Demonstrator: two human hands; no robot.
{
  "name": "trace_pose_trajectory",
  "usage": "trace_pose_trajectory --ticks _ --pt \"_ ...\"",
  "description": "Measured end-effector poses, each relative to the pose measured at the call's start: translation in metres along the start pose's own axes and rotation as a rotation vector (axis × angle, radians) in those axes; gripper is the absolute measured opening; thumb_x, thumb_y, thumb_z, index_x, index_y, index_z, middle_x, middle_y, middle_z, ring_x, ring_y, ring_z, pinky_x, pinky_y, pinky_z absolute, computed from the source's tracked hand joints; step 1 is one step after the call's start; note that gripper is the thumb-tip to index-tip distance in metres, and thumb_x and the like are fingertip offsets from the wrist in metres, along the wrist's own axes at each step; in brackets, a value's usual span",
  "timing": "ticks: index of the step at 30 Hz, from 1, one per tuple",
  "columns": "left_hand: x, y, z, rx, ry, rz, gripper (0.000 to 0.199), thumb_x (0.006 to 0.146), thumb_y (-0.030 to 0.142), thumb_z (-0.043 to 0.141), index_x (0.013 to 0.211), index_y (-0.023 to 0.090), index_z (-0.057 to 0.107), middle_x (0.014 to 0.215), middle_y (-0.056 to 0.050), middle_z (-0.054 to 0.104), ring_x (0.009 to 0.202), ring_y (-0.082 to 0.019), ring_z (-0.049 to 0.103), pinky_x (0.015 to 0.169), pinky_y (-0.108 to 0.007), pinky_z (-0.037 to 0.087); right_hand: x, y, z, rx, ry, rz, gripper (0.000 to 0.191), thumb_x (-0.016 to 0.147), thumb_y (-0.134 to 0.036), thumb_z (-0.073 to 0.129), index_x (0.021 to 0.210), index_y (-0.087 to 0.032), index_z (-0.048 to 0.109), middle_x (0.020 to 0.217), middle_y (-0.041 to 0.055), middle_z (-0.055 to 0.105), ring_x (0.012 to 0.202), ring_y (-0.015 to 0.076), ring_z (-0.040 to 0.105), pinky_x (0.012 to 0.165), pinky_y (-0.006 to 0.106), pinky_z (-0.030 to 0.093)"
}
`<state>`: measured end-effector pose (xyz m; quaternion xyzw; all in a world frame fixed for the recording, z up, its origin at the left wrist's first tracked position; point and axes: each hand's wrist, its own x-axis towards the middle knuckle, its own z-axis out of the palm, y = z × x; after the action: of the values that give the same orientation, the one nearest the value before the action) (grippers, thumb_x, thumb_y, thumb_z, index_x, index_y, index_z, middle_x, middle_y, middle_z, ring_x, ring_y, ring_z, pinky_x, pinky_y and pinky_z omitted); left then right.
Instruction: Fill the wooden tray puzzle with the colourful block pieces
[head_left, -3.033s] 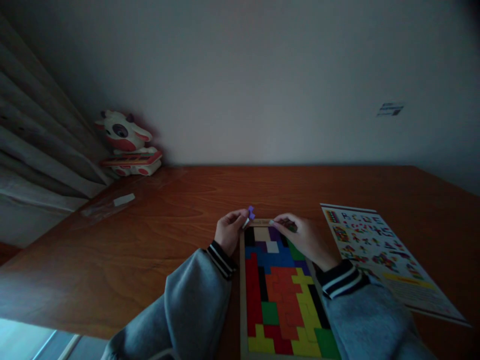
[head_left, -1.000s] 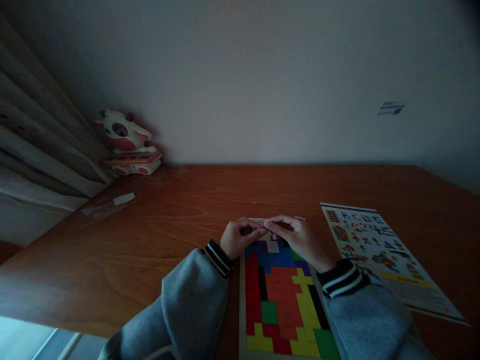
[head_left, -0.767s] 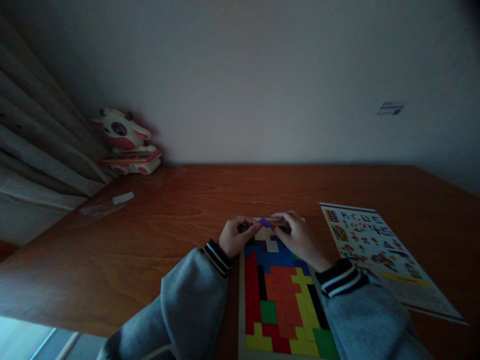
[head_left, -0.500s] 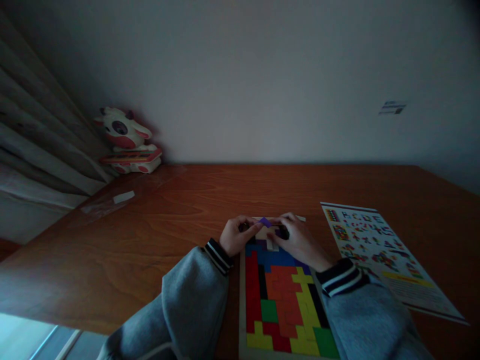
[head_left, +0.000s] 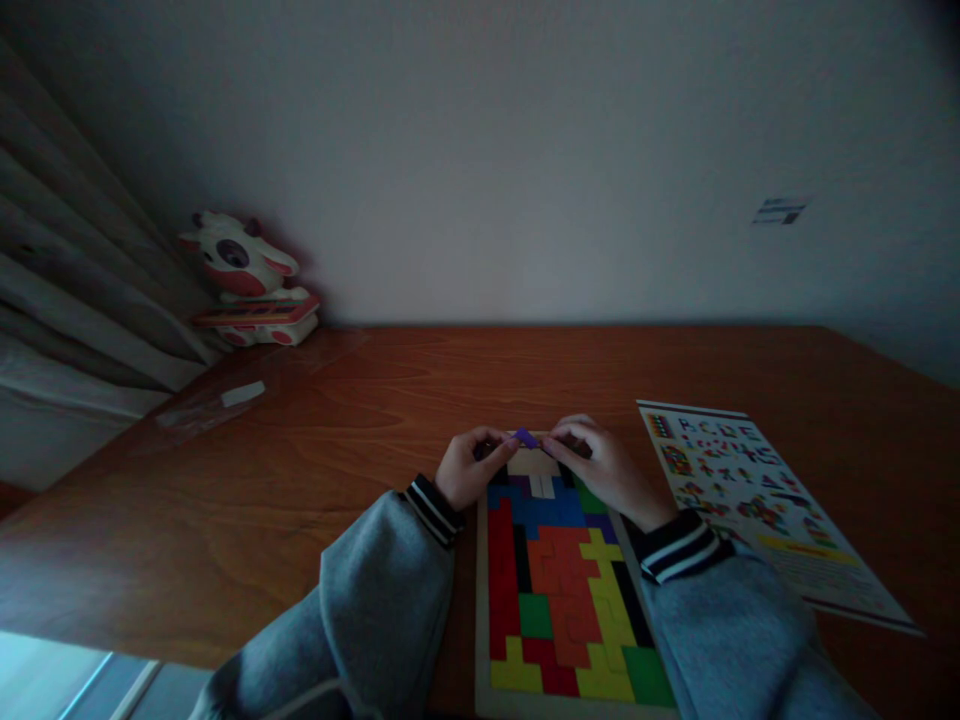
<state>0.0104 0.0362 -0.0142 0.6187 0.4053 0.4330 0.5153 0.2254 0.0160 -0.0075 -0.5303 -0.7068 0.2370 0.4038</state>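
Observation:
A small purple puzzle piece (head_left: 527, 438) is pinched between my two hands above the far end of a wooden puzzle board (head_left: 481, 600). My left hand (head_left: 472, 466) closes thumb and finger on the piece's left side. On its right side, the fingertips of my right hand (head_left: 600, 465) grip it. Red, orange, yellow, green, blue and black block pieces fill most of the board, among them an orange group (head_left: 566, 590) and a blue group (head_left: 536, 510). Pale bare wood (head_left: 531, 464) shows near the board's far end, just below the held piece.
A printed pattern sheet (head_left: 757, 490) lies right of the board on the wooden table (head_left: 360, 400). A cow-shaped toy keyboard (head_left: 255, 285) stands at the back left by the curtain (head_left: 67, 270). Clear plastic wrapping (head_left: 202, 415) lies near the table's left edge.
My right hand has shifted slightly up and back from the board, uncovering green and purple pieces and more pale wood. The purple piece stays between both hands.

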Motion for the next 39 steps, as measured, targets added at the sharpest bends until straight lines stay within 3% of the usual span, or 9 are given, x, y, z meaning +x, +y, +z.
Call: trace_pose_trajectory --ticks 4,10,15,19,24,28,33,36,39 --pt "-0.003 0.004 0.001 0.003 -0.065 0.036 0.027 0.081 0.042 0.075 0.087 0.016 0.076 0.082 -0.006 0.072 0.067 -0.015 0.059 0.059 -0.023 0.042 0.0 -0.012 0.002 0.222 0.07 0.074 0.036 0.086 -0.056 0.061 0.089 -0.021 0.07 0.088 0.0059 0.07 0.082 0.0198 0.066 0.074 0.033 0.054" --pt "-0.007 0.008 0.001 0.052 -0.161 0.054 0.021 0.082 0.038 0.074 0.088 0.018 0.079 0.081 -0.006 0.074 0.067 -0.017 0.063 0.059 -0.025 0.044 -0.004 -0.02 0.014 0.369 -0.051 0.147 0.036 0.084 -0.057 0.063 0.091 -0.022 0.069 0.082 0.0021 0.072 0.069 0.0166 0.067 0.063 0.029 0.054" --pt "-0.004 0.009 0.0 0.076 -0.085 0.035 0.017 0.082 0.033 0.073 0.087 0.018 0.079 0.087 -0.007 0.076 0.077 -0.019 0.066 0.071 -0.027 0.049 -0.004 -0.011 0.003 0.139 -0.082 0.085 0.038 0.096 -0.053 0.047 0.098 -0.024 0.071 0.093 0.0052 0.072 0.089 0.0209 0.069 0.08 0.035 0.054" --pt "-0.001 0.009 0.0 0.029 -0.025 0.018 0.017 0.082 0.034 0.073 0.084 0.018 0.078 0.088 -0.006 0.076 0.079 -0.019 0.066 0.072 -0.027 0.049 -0.009 -0.005 -0.008 -0.125 -0.223 -0.031 0.028 0.09 -0.049 0.06 0.1 -0.027 0.073 0.105 0.0068 0.069 0.101 0.0249 0.065 0.092 0.043 0.051" --pt "0.0 0.006 0.0 0.015 -0.029 0.008 0.02 0.082 0.036 0.074 0.085 0.017 0.078 0.086 -0.006 0.076 0.077 -0.018 0.066 0.07 -0.026 0.048 -0.014 -0.006 -0.003 -0.189 -0.288 -0.067 0.021 0.084 -0.045 0.071 0.099 -0.031 0.074 0.118 0.0058 0.065 0.113 0.0269 0.06 0.101 0.048 0.045" --pt "0.0 0.003 -0.001 0.015 -0.015 0.007 0.026 0.081 0.041 0.074 0.087 0.016 0.077 0.091 -0.008 0.076 0.08 -0.019 0.067 0.072 -0.026 0.049 -0.013 -0.009 0.001 -0.17 -0.27 -0.056 0.015 0.081 -0.039 0.074 0.089 -0.027 0.072 0.112 0.0046 0.067 0.109 0.0249 0.061 0.097 0.044 0.047" --pt "0.003 -0.003 -0.007 0.071 0.04 -0.013 0.037 0.08 0.049 0.073 0.091 0.014 0.075 0.083 -0.007 0.075 0.072 -0.017 0.065 0.066 -0.027 0.049 -0.01 -0.011 -0.003 -0.018 -0.297 0.041 0.02 0.086 -0.042 0.067 0.086 -0.023 0.066 0.086 0.0018 0.069 0.084 0.0188 0.065 0.08 0.035 0.051" --pt "0.007 -0.009 -0.011 0.08 0.088 -0.006 0.038 0.08 0.05 0.073 0.09 0.013 0.074 0.084 -0.007 0.074 0.075 -0.018 0.066 0.07 -0.028 0.05 -0.01 -0.009 -0.007 0.023 -0.246 0.023 0.02 0.093 -0.04 0.057 0.103 -0.024 0.064 0.094 0.0028 0.071 0.089 0.0182 0.066 0.082 0.034 0.052" --pt "0.009 -0.011 -0.013 0.081 0.093 0.015 0.037 0.081 0.049 0.072 0.089 0.013 0.074 0.089 -0.008 0.074 0.082 -0.019 0.066 0.078 -0.029 0.05 -0.01 -0.006 -0.011 -0.094 -0.26 -0.087 0.022 0.097 -0.032 0.048 0.107 -0.025 0.067 0.102 0.005 0.07 0.097 0.0199 0.065 0.088 0.038 0.05"
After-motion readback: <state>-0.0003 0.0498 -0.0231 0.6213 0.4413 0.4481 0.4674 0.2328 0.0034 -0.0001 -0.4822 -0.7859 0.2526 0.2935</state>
